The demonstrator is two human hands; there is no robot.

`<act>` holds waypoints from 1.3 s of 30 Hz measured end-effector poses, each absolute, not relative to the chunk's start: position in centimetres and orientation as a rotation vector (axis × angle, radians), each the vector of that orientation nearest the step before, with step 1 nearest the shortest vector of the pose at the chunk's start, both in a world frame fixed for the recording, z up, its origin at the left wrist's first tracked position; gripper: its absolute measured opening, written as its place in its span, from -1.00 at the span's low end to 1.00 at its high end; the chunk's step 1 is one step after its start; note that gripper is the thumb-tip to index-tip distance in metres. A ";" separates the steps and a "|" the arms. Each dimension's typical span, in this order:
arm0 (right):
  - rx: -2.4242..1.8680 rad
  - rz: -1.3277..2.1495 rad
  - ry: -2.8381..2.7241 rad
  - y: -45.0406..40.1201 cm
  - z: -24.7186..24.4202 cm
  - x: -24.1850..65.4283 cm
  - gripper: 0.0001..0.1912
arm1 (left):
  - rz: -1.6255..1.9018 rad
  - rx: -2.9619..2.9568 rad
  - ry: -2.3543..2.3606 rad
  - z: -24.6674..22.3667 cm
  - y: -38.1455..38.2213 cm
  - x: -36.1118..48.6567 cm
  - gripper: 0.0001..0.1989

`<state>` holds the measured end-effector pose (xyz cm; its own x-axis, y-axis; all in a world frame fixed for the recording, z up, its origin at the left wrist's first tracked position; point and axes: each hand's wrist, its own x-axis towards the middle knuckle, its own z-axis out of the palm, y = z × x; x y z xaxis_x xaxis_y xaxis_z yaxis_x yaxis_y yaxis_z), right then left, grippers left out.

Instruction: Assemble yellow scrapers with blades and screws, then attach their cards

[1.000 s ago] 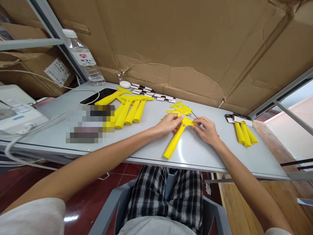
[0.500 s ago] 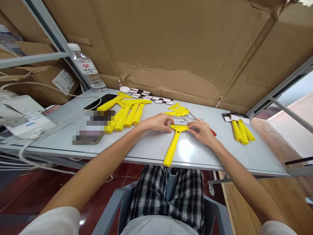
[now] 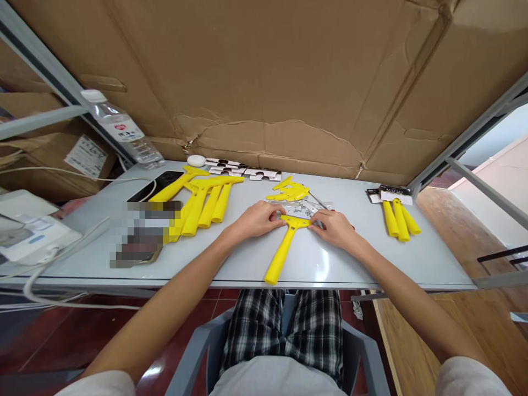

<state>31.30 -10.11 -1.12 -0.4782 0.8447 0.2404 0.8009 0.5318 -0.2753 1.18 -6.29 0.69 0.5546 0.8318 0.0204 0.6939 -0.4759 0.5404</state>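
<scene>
A yellow scraper (image 3: 281,254) lies flat on the grey table, its handle pointing toward me. At the left end of its wide head, my left hand (image 3: 264,218) pinches the edge between thumb and fingers. The right end of the head is pinched by my right hand (image 3: 332,227). Just beyond the head lie thin metal blades (image 3: 325,204) and small loose screws (image 3: 303,208). Behind them is a small pile of flat yellow plastic pieces (image 3: 291,191). A screwdriver (image 3: 318,199) lies beside that pile, its handle partly hidden by my right hand.
Several yellow scraper handles (image 3: 196,212) lie to the left, next to a dark phone (image 3: 163,184) and a blurred-out patch. Yellow handles with black card sleeves (image 3: 398,220) lie at right. A water bottle (image 3: 126,132), white cables and cardboard (image 3: 264,71) border the table.
The view has shifted, so the table's things appear lower and farther left. Both hands stay at the ends of the scraper's head.
</scene>
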 end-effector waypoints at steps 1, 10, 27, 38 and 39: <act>-1.380 0.171 -2.439 -9.7 -0.9 31.4 -0.95 | 0.386 2.304 1.251 0.7 -6.2 1.3 -0.56; -1.554 0.053 -2.449 -10.4 0.3 32.0 -0.70 | 0.622 2.220 1.594 0.1 -10.9 1.9 -0.57; -1.632 0.123 -2.286 -19.1 -3.3 29.9 -0.30 | 0.725 2.515 1.636 -3.2 -16.9 0.0 -0.58; -1.661 0.017 -2.328 -19.7 -2.8 29.6 -0.24 | 0.526 2.605 1.627 -2.6 -17.8 0.3 -0.45; -1.662 0.012 -2.334 -19.7 -2.7 29.6 -0.23 | 0.526 2.606 1.628 -2.6 -17.8 0.4 -0.44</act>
<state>29.62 -19.67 -2.73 -0.3020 0.9281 0.2178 0.9258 0.3400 -0.1654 0.37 -17.78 -2.59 0.3978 0.8769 0.2698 0.8688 -0.4546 0.1963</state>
